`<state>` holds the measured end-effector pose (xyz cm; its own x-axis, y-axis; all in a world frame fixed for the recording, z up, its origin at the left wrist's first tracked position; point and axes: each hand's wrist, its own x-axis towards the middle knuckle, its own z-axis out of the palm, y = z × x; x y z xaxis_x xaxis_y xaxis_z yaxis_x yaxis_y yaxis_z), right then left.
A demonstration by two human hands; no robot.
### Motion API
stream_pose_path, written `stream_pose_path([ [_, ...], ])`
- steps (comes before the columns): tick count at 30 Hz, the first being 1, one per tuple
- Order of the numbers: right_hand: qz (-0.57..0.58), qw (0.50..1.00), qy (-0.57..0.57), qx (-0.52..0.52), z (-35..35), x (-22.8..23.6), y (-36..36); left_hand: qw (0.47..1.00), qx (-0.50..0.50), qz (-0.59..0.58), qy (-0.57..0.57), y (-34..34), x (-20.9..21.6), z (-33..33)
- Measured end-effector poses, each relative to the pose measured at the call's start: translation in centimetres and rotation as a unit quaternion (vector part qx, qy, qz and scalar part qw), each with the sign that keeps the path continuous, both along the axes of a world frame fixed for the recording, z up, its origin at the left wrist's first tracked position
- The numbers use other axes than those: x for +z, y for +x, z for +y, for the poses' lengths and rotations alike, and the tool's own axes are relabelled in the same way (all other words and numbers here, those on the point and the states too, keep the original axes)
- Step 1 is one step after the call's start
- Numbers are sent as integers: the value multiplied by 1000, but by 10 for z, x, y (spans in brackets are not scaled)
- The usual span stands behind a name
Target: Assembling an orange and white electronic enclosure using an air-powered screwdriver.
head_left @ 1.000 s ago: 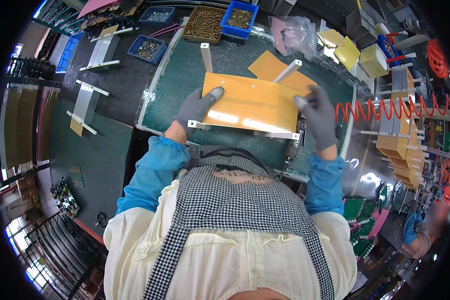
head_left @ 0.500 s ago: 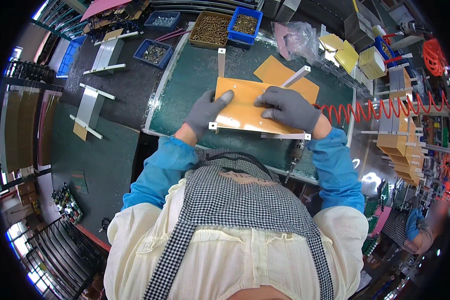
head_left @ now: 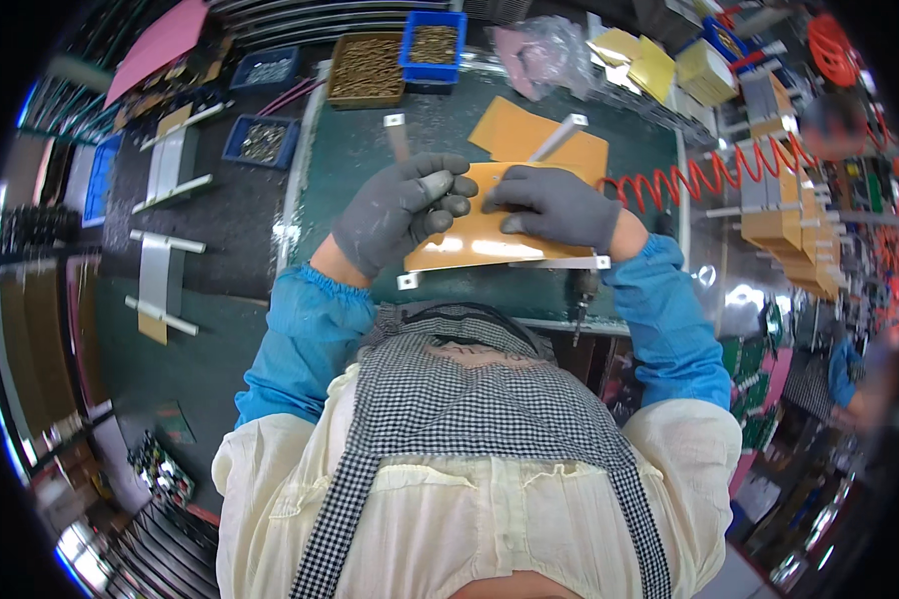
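Note:
An orange-yellow panel (head_left: pixel 459 245) with small holes lies before me, with white metal legs at its corners, among them a far-right leg (head_left: pixel 557 138) and a far-left leg (head_left: pixel 399 145). My left hand (head_left: pixel 395 212), in a grey glove, is over the panel's left side with fingers curled in toward the thumb; anything inside is too small to name. On the panel's right half rests my right hand (head_left: pixel 559 208), also gloved, its fingers bent and tips drawn together; what they pinch, if anything, is hidden. Beyond the panel are loose orange sheets (head_left: pixel 584 155).
A power driver (head_left: pixel 581 288) lies by the table's near edge. A red coiled hose (head_left: pixel 659 185) stretches right. Screws fill a brown tray (head_left: pixel 342 99) and a blue bin (head_left: pixel 406 73) at the back. Similar framed panels (head_left: pixel 160 275) stand at left; stacked ones (head_left: pixel 774 232) at right.
My left hand has left the panel's left edge and turned over it, fingers now curled. My right hand stays on the panel, its fingers slightly shifted. The whole view has shifted a little.

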<state>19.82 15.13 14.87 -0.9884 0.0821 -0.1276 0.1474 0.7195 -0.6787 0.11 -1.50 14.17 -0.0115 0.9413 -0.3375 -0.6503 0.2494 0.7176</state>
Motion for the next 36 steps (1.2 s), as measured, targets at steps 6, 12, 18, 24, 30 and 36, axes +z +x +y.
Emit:
stream_pose_path([
  [6,36,998,36,-20,0,-3,11,992,-79,94,-12,21,-11,34],
  [12,225,839,-210,-448,-17,29,81,994,-65,81,-34,23,-9,37],
  [18,-251,745,153,-599,-43,-124,158,986,-92,132,-42,26,-15,42],
  [24,-172,709,58,-681,-64,-153,157,996,-70,36,-31,26,-16,39],
  [30,241,648,-256,-675,-78,-83,177,994,-61,69,-57,19,-18,34],
  [36,589,650,-325,-354,-55,66,137,996,-77,38,-3,21,-19,39],
])
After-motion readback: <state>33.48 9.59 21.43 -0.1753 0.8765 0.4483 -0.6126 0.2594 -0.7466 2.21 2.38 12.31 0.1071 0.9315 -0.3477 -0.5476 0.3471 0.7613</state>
